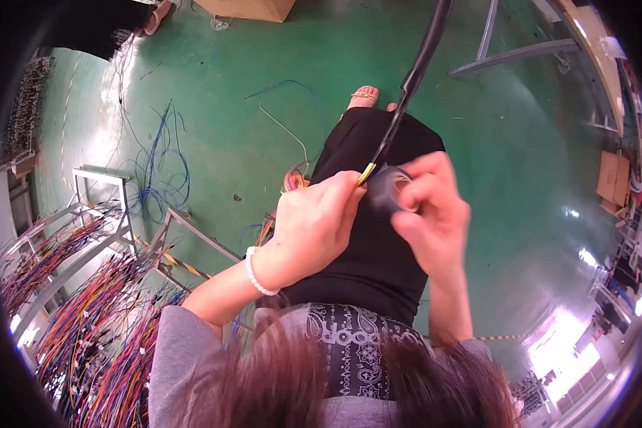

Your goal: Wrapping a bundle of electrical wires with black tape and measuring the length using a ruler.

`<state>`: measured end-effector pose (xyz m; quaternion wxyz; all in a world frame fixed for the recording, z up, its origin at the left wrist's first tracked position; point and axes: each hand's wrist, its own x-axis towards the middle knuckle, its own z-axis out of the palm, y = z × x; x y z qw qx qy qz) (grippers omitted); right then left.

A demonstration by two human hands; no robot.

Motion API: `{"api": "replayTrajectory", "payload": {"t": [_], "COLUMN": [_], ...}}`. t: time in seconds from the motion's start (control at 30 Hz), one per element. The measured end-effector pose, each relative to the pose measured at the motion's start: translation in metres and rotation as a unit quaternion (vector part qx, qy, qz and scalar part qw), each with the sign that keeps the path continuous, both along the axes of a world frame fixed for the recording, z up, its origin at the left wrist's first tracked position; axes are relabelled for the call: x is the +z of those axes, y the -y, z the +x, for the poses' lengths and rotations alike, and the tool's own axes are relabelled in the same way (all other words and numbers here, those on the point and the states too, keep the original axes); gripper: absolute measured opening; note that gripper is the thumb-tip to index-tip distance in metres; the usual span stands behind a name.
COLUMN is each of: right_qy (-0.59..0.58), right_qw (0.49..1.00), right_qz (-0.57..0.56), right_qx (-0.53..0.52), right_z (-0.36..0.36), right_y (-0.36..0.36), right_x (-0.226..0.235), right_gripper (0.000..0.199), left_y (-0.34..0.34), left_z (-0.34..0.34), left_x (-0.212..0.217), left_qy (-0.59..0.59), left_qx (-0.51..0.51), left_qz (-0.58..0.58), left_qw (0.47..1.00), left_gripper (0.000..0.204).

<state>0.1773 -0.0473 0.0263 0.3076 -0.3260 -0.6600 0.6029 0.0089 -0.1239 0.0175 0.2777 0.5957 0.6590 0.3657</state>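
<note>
A long black-wrapped cable [422,60] slants down from the top of the view toward my lap. At its lower end, yellow and white wires [366,173] emerge from the black wrapping. My left hand [312,225], with a white beaded bracelet at the wrist, pinches these wires with closed fingers. Just right of them, my right hand [439,207] grips a roll of black tape [385,191], its fingers curled round the far side. The roll and fingertips are blurred by motion. The tape sits close to the cable's wrapped end; whether a strip joins them is hard to see.
Dense bundles of coloured wires [114,307] hang over a metal rack [125,192] at left. Loose blue wires [165,160] lie on the green floor. A cardboard box [246,7] and another person's foot [157,16] are at the top. A metal stand leg [517,57] stands upper right.
</note>
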Motion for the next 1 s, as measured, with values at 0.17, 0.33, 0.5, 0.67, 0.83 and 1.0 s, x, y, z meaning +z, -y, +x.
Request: {"api": "replayTrajectory", "payload": {"t": [0.17, 0.33, 0.5, 0.67, 0.83, 1.0], "right_qy": [0.087, -0.022, -0.237, 0.056, 0.113, 0.013], "right_qw": [0.993, 0.954, 0.89, 0.997, 0.989, 0.97], "right_qz": [-0.068, -0.253, -0.386, -0.046, 0.087, -0.206], "right_qx": [0.039, -0.162, -0.056, -0.003, 0.039, -0.131], "right_z": [-0.033, -0.07, -0.06, 0.002, -0.032, -0.058], "right_y": [-0.023, -0.015, 0.004, 0.021, -0.009, -0.015], "right_x": [0.032, -0.02, -0.037, -0.01, 0.036, -0.011], "right_gripper": [0.027, 0.044, 0.034, 0.034, 0.013, 0.037], "left_y": [0.009, 0.015, 0.022, 0.021, 0.018, 0.022], "left_z": [0.002, 0.001, -0.003, 0.001, 0.005, 0.003], "left_x": [-0.006, 0.003, -0.004, -0.011, -0.003, 0.008], "left_qy": [-0.082, 0.314, 0.366, 0.048, -0.081, 0.149], "left_qx": [-0.032, -0.005, -0.005, -0.005, -0.046, -0.035], "left_qz": [0.057, -0.123, -0.147, 0.005, 0.088, -0.071], "left_qw": [0.994, 0.941, 0.919, 0.999, 0.992, 0.986], "left_gripper": [0.01, 0.028, 0.025, 0.006, 0.009, 0.008]}}
